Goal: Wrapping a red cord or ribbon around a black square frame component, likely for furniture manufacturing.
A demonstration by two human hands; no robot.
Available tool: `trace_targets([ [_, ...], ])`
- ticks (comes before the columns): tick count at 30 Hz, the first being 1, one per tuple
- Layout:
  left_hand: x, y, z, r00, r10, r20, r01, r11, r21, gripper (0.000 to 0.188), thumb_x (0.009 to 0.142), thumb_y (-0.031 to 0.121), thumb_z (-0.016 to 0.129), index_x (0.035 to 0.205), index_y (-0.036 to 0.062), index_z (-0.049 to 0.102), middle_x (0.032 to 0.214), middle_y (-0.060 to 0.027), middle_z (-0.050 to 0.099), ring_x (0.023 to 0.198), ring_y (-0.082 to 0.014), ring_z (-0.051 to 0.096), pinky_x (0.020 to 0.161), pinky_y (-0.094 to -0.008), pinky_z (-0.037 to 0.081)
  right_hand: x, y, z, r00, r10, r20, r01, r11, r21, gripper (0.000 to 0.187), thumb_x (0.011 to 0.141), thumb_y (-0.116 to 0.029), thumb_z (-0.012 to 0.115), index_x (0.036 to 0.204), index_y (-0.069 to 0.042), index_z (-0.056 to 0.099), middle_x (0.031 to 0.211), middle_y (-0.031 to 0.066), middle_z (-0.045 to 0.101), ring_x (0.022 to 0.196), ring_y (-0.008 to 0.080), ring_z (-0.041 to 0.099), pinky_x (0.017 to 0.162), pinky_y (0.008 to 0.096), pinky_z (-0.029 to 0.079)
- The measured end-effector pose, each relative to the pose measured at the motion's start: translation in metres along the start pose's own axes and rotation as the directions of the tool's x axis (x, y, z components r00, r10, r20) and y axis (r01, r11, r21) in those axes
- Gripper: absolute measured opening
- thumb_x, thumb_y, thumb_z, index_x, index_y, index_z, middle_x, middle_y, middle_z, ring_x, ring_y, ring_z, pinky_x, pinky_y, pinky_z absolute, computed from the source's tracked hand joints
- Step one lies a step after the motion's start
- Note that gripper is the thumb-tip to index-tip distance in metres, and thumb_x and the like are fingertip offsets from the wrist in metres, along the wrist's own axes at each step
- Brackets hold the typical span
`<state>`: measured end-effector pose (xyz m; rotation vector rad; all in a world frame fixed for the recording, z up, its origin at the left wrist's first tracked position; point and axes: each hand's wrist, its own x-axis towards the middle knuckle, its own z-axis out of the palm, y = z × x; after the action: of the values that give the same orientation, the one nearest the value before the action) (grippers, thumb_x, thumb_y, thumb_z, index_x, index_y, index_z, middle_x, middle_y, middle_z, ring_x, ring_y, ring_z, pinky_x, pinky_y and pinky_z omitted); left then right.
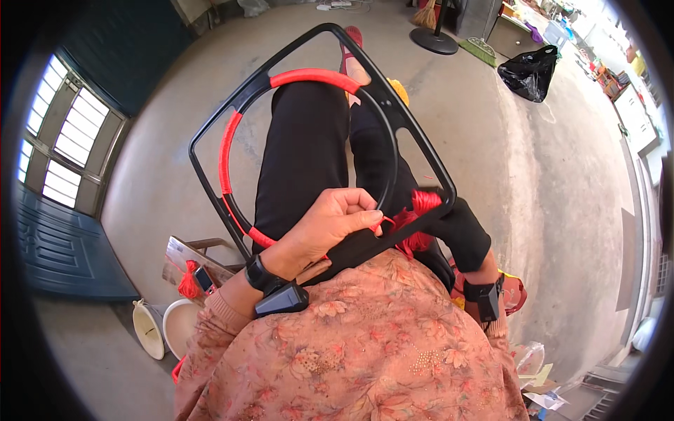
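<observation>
- While the left hand (pixel 330 223) pinches a red strand (pixel 384 222) between thumb and index finger, the black ring (pixel 394 151) inside the black frame (pixel 387 102) shows part red covering, part bare.
- Frame lies over the lap, on dark trousers (pixel 303 158); one corner points out toward the feet, another to the right, next to the right hand (pixel 460 233).
- Left hand: bare, fingertips closed on the strand, just beside the ring's near side; remaining fingers curled, wrist over the frame's near-left edge.
- Right hand: in a black glove, at the frame's right corner beside a red cord bundle (pixel 425 201); fingers hard to make out, so can't tell how far open or whether it grips the bundle or the frame.
- Done: three red-wrapped stretches: far wrap (pixel 316 74), left wrap (pixel 226 156), near-left wrap (pixel 260 237). Turns look tight and even.
- Bare: right side of ring, plus a gap between far and left wraps. Between left and near-left, thin red runs along the black, not full cover.
- Near side partly behind left hand; cover there can't be told.
- Judgement: partway; whether bare gaps count as unfinished is unclear.
- Spare cord: second red bundle (pixel 188 283) beyond the left forearm, by a board (pixel 181 257).
</observation>
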<state>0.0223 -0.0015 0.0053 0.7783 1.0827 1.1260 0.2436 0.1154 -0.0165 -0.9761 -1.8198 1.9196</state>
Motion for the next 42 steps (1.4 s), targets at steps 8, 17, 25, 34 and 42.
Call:
trace_targets([
  [8,-0.001,-0.005,0.013,0.994,0.083,0.076,-0.084,0.996,0.018,0.012,0.089,0.011,0.065,0.096,0.0006,0.064,0.086,-0.0007,0.067,0.082,-0.0049,0.062,0.075,-0.0203,0.049,0.046,-0.006,0.021,0.765,-0.618,0.184,0.626,0.780,0.016,0.050,0.083,-0.017,0.065,0.127,0.000,0.049,0.112,0.0092,0.059,0.102,0.0174,0.058,0.088,0.0294,0.047],
  [17,0.001,-0.004,0.006,0.998,-0.063,-0.031,0.063,0.998,0.004,0.035,0.099,0.034,0.050,0.097,0.0044,0.069,0.087,0.0012,0.068,0.077,-0.0031,0.059,0.070,-0.0176,0.046,0.011,0.040,0.030,0.938,-0.340,0.073,0.266,0.837,0.478,0.045,0.097,-0.014,0.047,0.140,-0.001,0.040,0.139,0.0110,0.047,0.125,0.0207,0.049,0.103,0.0340,0.042],
  [25,0.004,-0.006,-0.007,0.993,-0.120,0.007,0.121,0.989,-0.087,0.060,0.102,0.045,0.032,0.100,-0.0064,0.064,0.086,-0.0135,0.068,0.079,-0.0172,0.065,0.077,-0.0281,0.050,0.042,0.037,-0.002,0.840,-0.362,-0.405,0.498,0.810,0.309,0.042,0.096,-0.023,0.055,0.132,-0.003,0.045,0.121,0.0085,0.058,0.106,0.0196,0.060,0.092,0.0339,0.049],
  [34,0.003,-0.005,-0.013,0.991,-0.134,-0.011,0.131,0.982,-0.135,0.055,0.102,0.042,0.036,0.098,-0.0053,0.063,0.084,-0.0118,0.068,0.077,-0.0165,0.065,0.075,-0.0262,0.050,-0.049,0.085,-0.040,0.869,-0.078,-0.488,0.395,0.704,0.591,0.031,0.098,-0.041,0.050,0.098,-0.011,0.058,0.063,-0.0027,0.045,0.054,0.0114,0.049,0.043,0.0276,0.040],
  [42,-0.001,-0.001,-0.001,0.992,0.103,-0.076,-0.107,0.993,-0.055,0.012,0.092,0.017,0.061,0.088,0.0056,0.061,0.077,-0.0025,0.066,0.069,-0.0062,0.062,0.060,-0.0179,0.045,-0.027,0.139,-0.092,0.948,0.051,-0.316,0.231,0.574,0.785,0.037,0.096,-0.043,0.054,0.107,-0.008,0.059,0.074,0.0011,0.054,0.067,0.0139,0.058,0.048,0.0302,0.047],
])
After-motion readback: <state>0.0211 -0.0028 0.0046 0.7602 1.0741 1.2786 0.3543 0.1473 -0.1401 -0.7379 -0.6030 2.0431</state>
